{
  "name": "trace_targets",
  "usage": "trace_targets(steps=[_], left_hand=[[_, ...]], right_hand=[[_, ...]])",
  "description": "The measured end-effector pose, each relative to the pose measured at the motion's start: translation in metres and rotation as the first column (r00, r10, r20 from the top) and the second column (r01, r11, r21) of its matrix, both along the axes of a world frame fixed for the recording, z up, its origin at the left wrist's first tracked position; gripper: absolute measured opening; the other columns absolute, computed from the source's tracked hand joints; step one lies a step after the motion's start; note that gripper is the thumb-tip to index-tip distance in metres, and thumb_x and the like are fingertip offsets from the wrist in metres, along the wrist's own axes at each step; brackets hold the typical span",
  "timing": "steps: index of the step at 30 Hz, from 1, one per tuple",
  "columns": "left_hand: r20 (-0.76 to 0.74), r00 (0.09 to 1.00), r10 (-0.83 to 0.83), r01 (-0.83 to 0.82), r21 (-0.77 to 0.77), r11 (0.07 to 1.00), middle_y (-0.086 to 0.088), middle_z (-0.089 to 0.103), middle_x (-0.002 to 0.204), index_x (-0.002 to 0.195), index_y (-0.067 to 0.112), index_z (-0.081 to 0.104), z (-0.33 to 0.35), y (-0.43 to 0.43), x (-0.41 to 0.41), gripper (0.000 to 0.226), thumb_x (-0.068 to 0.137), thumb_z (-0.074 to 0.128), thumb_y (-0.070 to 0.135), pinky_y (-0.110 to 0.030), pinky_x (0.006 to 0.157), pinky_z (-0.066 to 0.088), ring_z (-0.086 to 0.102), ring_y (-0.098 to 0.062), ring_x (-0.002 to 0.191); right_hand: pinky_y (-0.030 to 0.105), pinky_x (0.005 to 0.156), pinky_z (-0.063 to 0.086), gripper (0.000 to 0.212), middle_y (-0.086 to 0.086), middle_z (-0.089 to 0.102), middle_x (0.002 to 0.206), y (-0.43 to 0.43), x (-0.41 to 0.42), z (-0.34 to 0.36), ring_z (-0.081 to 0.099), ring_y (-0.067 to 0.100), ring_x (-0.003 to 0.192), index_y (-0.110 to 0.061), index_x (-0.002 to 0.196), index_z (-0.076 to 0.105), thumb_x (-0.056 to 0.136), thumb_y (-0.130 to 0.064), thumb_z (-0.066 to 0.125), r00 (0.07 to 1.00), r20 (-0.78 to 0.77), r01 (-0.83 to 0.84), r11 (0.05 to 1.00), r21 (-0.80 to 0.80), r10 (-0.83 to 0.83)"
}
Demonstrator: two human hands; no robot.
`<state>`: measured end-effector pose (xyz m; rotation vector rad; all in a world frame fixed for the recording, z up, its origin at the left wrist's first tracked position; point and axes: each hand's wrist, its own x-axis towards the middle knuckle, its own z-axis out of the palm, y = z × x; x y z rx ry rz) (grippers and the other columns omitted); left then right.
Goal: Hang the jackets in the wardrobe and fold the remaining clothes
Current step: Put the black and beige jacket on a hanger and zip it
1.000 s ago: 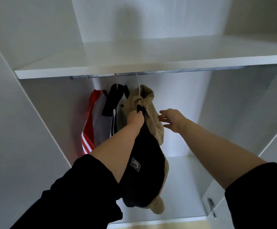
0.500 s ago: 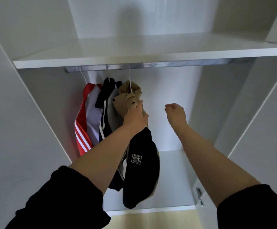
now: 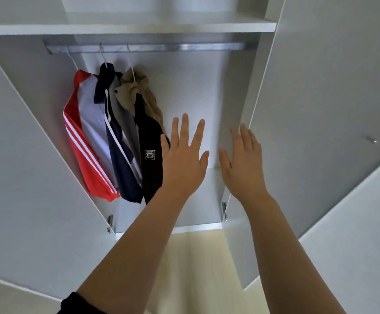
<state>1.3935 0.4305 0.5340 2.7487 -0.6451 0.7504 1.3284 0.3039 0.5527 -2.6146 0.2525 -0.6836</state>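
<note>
Jackets (image 3: 116, 137) hang from the wardrobe rail (image 3: 143, 47), just left of my left hand (image 3: 184, 159); I see both it and my right hand (image 3: 243, 164) spread flat, holding nothing.

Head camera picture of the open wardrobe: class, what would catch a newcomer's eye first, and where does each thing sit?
Two open hands fill the middle: the left hand spread in front of the hanging clothes, the right hand near the right door's edge. Behind them, at the left end of the metal rail, three jackets hang side by side: a red jacket with white stripes, a navy jacket and a tan-and-black jacket.
</note>
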Motion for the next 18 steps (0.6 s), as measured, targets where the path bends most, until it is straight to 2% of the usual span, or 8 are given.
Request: trace_targets(steps=[2, 6, 11, 13, 15, 18], left_hand=[[-0.005, 1.0, -0.016, 0.016, 0.002, 1.0, -0.013, 0.006, 0.16, 0.153, 0.026, 0.003, 0.004, -0.007, -0.037, 0.066, 0.097, 0.028, 0.05, -0.057, 0.114, 0.013, 0.004, -0.034, 0.147], [-0.039, 0.999, -0.032, 0.034, 0.039, 0.999, -0.01, -0.007, 0.161, 0.149, 0.029, -0.012, 0.017, -0.013, -0.109, 0.064, 0.094, 0.009, 0.056, -0.056, 0.115, 0.005, -0.007, -0.032, 0.147], [-0.071, 0.99, -0.125, 0.125, -0.012, 0.992, -0.009, -0.01, 0.16, 0.15, 0.029, -0.011, 0.027, -0.017, -0.208, 0.063, 0.095, 0.007, 0.056, -0.057, 0.116, 0.003, -0.01, -0.031, 0.147], [-0.056, 0.98, -0.193, 0.192, -0.023, 0.981, -0.009, -0.007, 0.161, 0.151, 0.028, -0.007, 0.024, -0.018, -0.248, 0.065, 0.096, 0.016, 0.055, -0.056, 0.115, 0.003, -0.008, -0.031, 0.147], [-0.058, 0.967, -0.248, 0.247, -0.023, 0.969, -0.009, -0.005, 0.161, 0.153, 0.027, -0.003, 0.016, -0.018, -0.289, 0.067, 0.097, 0.023, 0.054, -0.056, 0.115, 0.003, -0.006, -0.031, 0.148], [-0.068, 0.941, -0.331, 0.331, -0.01, 0.944, -0.01, 0.0, 0.161, 0.154, 0.026, 0.002, 0.003, -0.021, -0.345, 0.068, 0.095, 0.02, 0.055, -0.057, 0.114, 0.008, -0.002, -0.032, 0.148]], right_hand=[[0.043, 0.12, 0.006, 0.056, 0.007, 0.013, 0.16, -0.006, -0.037, 0.003, 0.005, 0.024, 0.148, -0.017, 0.151, 0.021, 0.101, -0.039, 0.031, 0.999, 0.008, 0.036, 0.999, 0.019, -0.036], [0.045, 0.12, 0.009, 0.055, 0.007, 0.014, 0.16, -0.012, -0.112, 0.012, 0.006, 0.024, 0.148, -0.016, 0.15, 0.023, 0.101, -0.039, 0.03, 0.992, 0.071, 0.101, 0.993, 0.053, -0.105], [0.043, 0.12, 0.009, 0.054, 0.006, 0.016, 0.159, -0.007, -0.222, 0.013, 0.007, 0.023, 0.148, -0.016, 0.15, 0.024, 0.101, -0.037, 0.033, 0.974, 0.101, 0.196, 0.978, 0.072, -0.203], [0.046, 0.119, 0.013, 0.054, 0.009, 0.019, 0.158, -0.002, -0.272, 0.008, 0.011, 0.026, 0.147, -0.013, 0.149, 0.026, 0.101, -0.035, 0.036, 0.957, 0.115, 0.257, 0.963, 0.084, -0.265], [0.047, 0.119, 0.014, 0.055, 0.01, 0.019, 0.158, 0.005, -0.321, 0.0, 0.011, 0.027, 0.147, -0.011, 0.149, 0.026, 0.101, -0.034, 0.037, 0.944, 0.086, 0.311, 0.947, 0.08, -0.317], [0.047, 0.118, 0.012, 0.056, 0.009, 0.016, 0.159, 0.012, -0.386, -0.012, 0.009, 0.026, 0.147, -0.012, 0.15, 0.024, 0.101, -0.035, 0.034, 0.919, 0.017, 0.392, 0.917, 0.069, -0.394]])
